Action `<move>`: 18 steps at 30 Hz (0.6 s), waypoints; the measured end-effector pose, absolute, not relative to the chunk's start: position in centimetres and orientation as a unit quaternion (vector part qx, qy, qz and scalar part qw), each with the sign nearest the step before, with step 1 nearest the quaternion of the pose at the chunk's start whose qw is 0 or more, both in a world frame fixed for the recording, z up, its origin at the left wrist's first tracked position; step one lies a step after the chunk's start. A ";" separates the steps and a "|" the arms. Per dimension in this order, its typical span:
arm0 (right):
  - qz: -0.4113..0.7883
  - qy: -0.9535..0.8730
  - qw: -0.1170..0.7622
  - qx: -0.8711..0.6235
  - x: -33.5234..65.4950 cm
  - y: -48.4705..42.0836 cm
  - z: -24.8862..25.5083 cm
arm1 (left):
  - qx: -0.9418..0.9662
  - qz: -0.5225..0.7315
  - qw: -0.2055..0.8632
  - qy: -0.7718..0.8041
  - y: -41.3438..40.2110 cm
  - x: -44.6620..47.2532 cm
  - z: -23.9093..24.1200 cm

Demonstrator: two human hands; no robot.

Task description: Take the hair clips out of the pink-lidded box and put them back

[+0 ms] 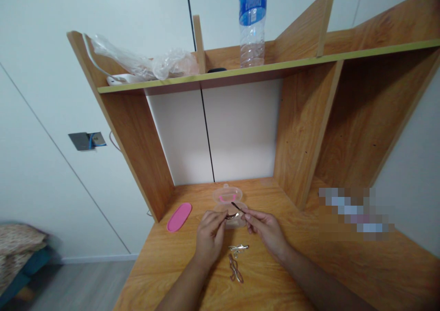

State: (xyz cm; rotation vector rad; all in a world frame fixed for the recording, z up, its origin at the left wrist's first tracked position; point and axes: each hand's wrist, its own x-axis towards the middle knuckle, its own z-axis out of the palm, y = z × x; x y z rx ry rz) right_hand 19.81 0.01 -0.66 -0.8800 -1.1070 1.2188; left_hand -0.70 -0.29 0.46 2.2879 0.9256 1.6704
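Note:
My left hand (212, 231) pinches a small, dark, curved piece that looks like a metal hair clip (232, 216). Between the fingers of my right hand (259, 224) is a thin, dark, rod-like piece (237, 207), pointing up and left; whether the two pieces are joined I cannot tell. Just behind both hands, a clear plastic case (227, 194) lies open, with a pink handle on its lid. Nearer to me on the desk are a silvery hair clip (238, 248) and a bronze-coloured hair clip (235, 270).
A pink oval tray (179, 217) lies on the wooden desk (172, 265) to the left. Above, the shelf (292, 67) carries a plastic bottle (252, 27) and a crumpled clear bag (172, 63). Upright wooden panels (299, 132) stand at the back. A blurred-out item (354, 212) sits right.

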 end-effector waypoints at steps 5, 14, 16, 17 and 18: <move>0.524 -0.478 0.590 -0.385 19.9 0.1 -1.2 | 0.763 0.557 0.069 0.321 -0.3 -0.6 0.4; 0.597 -0.463 0.565 -0.331 19.5 -0.1 -0.8 | 0.775 0.545 0.048 0.317 -0.1 -0.6 -0.1; 0.609 -0.471 0.550 -0.324 19.4 -0.3 -0.8 | 0.781 0.541 0.051 0.309 0.1 -0.6 -0.2; 0.614 -0.475 0.542 -0.321 19.3 -0.4 -0.8 | 0.785 0.538 0.053 0.303 0.2 -0.6 -0.2; 0.619 -0.480 0.534 -0.319 19.2 -0.5 -0.7 | 0.790 0.533 0.056 0.298 0.2 -0.5 -0.2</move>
